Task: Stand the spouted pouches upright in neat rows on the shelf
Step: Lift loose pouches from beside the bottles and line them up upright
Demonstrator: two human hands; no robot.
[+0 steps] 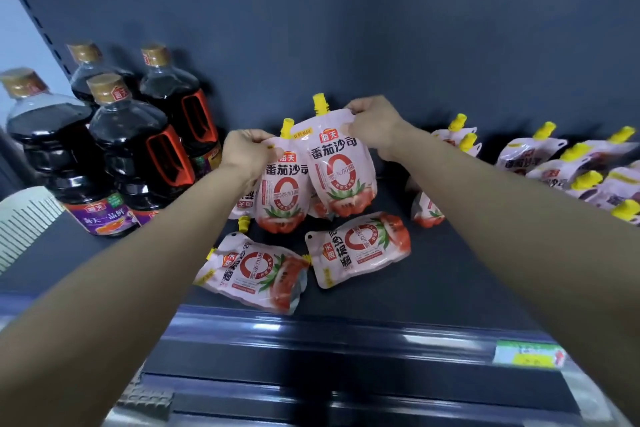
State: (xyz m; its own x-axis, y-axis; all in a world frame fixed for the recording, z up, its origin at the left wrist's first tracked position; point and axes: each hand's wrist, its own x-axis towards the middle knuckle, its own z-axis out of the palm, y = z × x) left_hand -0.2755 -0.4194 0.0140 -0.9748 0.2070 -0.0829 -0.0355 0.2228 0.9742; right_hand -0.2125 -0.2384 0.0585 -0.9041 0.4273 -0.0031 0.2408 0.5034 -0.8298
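just right of the dark sauce bottles, the left hand pinches the top of an upright pouch. the right hand pinches the top corner of a second pouch, which touches the first on the side away from the bottles. two flat pouches lie on the shelf, right of the bottles and nearer its front edge. leaning pouches sit well right of the bottles.

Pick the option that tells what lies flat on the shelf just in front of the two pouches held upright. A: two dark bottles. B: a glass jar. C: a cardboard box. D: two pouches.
D: the near-left pouch and the near-right pouch lie flat on the shelf, in front of the left upright pouch gripped by the left hand and the right upright pouch gripped by the right hand.
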